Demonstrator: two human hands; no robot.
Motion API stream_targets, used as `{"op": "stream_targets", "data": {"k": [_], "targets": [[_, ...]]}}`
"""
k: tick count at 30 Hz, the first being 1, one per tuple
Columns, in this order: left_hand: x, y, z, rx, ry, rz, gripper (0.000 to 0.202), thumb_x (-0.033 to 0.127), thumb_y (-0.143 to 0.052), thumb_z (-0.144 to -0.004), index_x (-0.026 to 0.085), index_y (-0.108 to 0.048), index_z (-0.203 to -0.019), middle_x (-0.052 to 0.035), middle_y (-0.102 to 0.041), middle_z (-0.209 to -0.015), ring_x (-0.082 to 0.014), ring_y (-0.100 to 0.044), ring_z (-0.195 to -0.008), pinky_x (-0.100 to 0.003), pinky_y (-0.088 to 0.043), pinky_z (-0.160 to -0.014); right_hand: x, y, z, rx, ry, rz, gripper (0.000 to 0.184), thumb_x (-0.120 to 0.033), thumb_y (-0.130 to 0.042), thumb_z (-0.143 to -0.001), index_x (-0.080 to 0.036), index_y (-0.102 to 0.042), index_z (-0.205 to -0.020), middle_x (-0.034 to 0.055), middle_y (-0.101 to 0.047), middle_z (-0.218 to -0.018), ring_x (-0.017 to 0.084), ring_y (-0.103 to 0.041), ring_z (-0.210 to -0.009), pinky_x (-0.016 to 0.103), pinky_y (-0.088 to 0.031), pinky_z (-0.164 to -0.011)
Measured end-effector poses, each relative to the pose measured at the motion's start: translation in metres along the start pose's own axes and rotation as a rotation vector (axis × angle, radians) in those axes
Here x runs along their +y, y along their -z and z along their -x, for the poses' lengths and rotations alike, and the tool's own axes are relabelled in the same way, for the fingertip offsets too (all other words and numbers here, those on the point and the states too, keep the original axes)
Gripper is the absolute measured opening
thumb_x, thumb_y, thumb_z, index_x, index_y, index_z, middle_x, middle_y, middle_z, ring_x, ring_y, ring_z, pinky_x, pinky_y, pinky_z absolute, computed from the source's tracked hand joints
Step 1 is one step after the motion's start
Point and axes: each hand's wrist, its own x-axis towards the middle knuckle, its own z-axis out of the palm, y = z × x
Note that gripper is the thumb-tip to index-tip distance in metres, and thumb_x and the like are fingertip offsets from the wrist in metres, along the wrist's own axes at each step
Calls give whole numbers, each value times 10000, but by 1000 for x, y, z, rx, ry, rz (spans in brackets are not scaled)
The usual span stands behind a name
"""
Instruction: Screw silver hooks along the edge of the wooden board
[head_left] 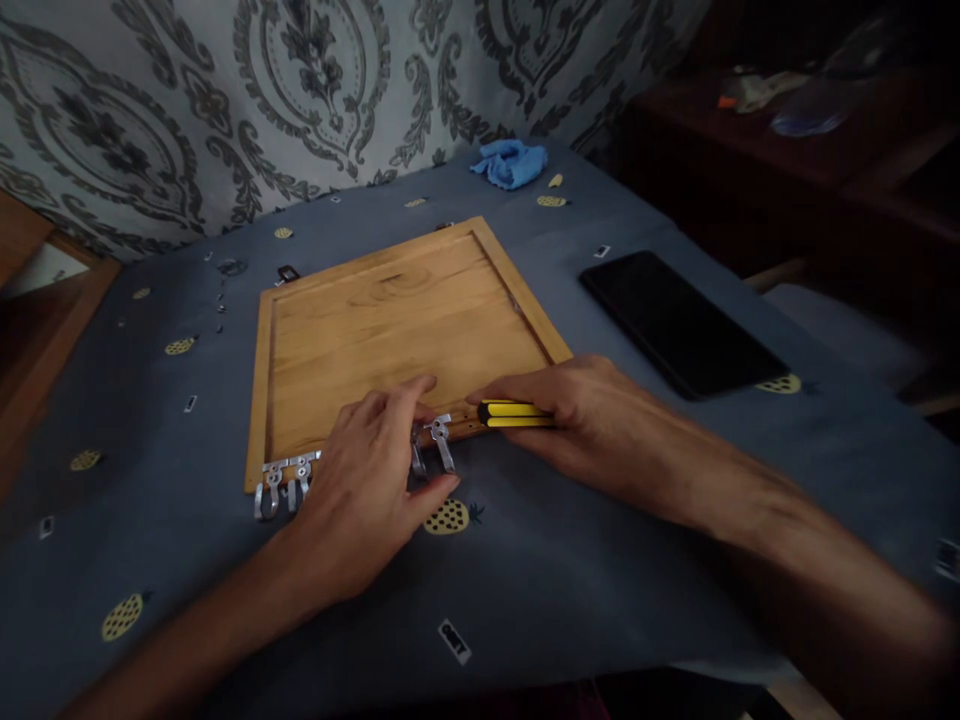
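A wooden board with a raised frame lies on the table, its near edge lined with silver metal hooks. Two hooks show at the near left corner, and another hook sits to the right of my left fingers. Over this row of hooks rests my left hand, thumb and fingers spread apart around them; some hooks are hidden under it. Closed at the board's near right edge, my right hand grips a yellow-and-black tool handle. Small holes show in the wood beside its tip.
A black phone lies to the right of the board. A crumpled blue cloth is at the back. Small metal bits and a dark clasp lie at the far left. The blue tablecloth has pineapple prints.
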Motion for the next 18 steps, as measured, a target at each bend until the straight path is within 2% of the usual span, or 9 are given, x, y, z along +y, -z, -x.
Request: {"op": "stream_targets", "data": {"k": [4,10,18], "targets": [[1,1,0,-6,0,-9,708,176,-778,-762,222,-387,-1350,-73,-696,-1147,-309,-632,-1102,-518,-500,-951,-3,-3,0,-40,-10,8,181,-137,-607,-831,-209,-759,-896,42,-754,-778,176,-711,-747,235,-475,-664],[2,2,-1,9,12,-16,713,160,-792,-736,230,-405,-1330,-68,-702,-1133,-306,-646,-1085,-505,-510,-944,-3,-8,-1,-75,6,17,257,-122,-614,-813,-230,-767,-987,28,-771,-822,167,-716,-743,223,-472,-653],[0,0,1,6,-2,-9,699,170,-788,-759,242,-398,-1334,-67,-701,-1164,-301,-638,-1123,-502,-503,-954,-3,-8,-1,-70,-3,28,218,-151,-613,-830,-230,-766,-963,28,-770,-822,167,-712,-745,223,-466,-646]]}}
